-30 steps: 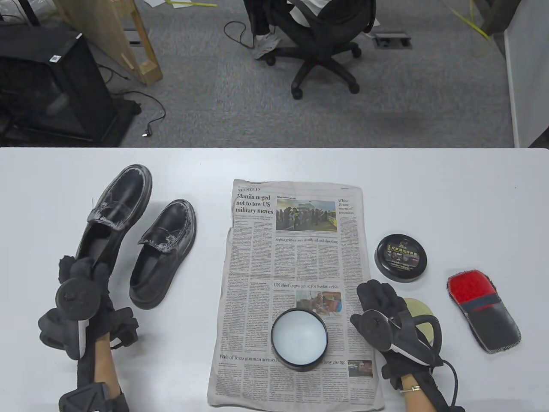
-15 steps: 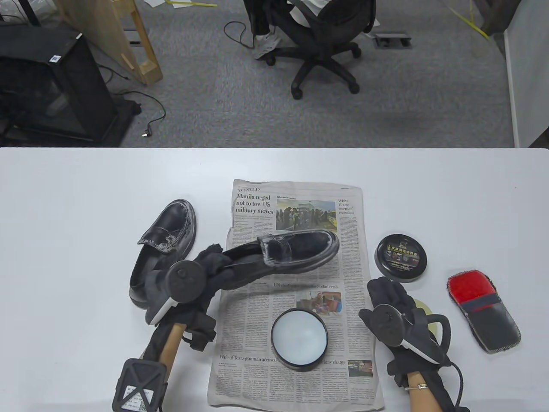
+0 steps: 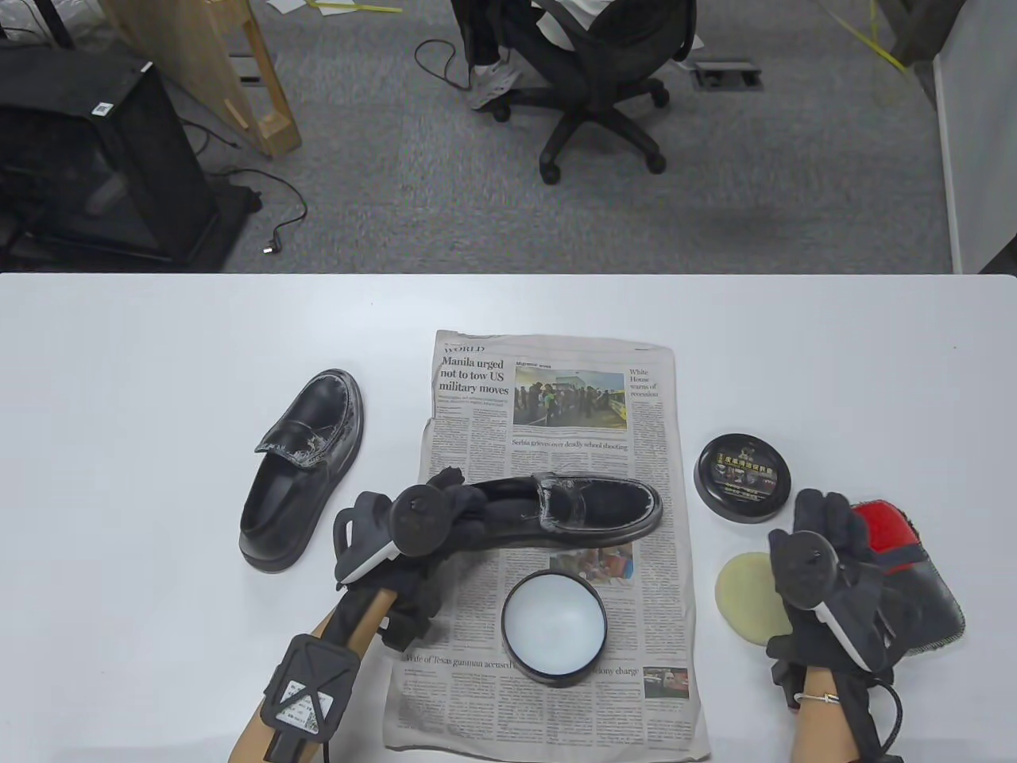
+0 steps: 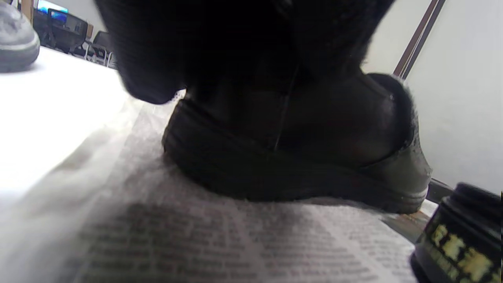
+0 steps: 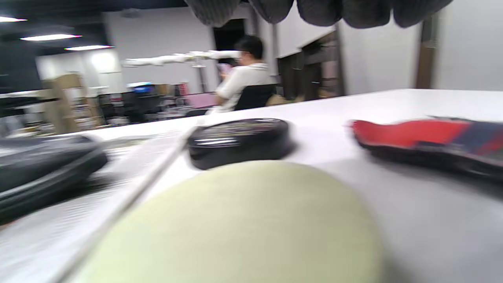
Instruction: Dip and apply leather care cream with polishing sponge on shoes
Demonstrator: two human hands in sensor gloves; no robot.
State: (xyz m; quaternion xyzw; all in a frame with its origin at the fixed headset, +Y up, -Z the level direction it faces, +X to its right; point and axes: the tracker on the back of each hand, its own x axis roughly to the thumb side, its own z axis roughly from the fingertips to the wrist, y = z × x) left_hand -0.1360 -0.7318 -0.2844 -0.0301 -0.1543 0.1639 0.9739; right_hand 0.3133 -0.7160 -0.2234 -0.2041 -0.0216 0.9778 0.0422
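Note:
My left hand (image 3: 453, 501) grips the heel of a black loafer (image 3: 596, 509) that lies on the newspaper (image 3: 556, 413), toe pointing right. In the left wrist view the hand (image 4: 235, 43) covers the shoe's heel (image 4: 306, 157), whose sole rests on the paper. The second loafer (image 3: 302, 469) stands on the table to the left. The open cream jar (image 3: 554, 628) sits on the paper just in front of the held shoe. The round yellow sponge (image 3: 747, 596) lies free on the table. My right hand (image 3: 826, 517) hovers just right of it, empty, fingers (image 5: 314, 10) spread.
The jar's black lid (image 3: 743, 477) lies right of the newspaper, beyond the sponge. A red and black polishing mitt (image 3: 914, 580) lies at the right, partly under my right hand. The white table (image 3: 159, 334) ends at its far edge; an office chair stands beyond.
My left hand carried a loafer from the table's left onto the newspaper and set it down, toe right. My right hand moved right, off the sponge, toward the mitt.

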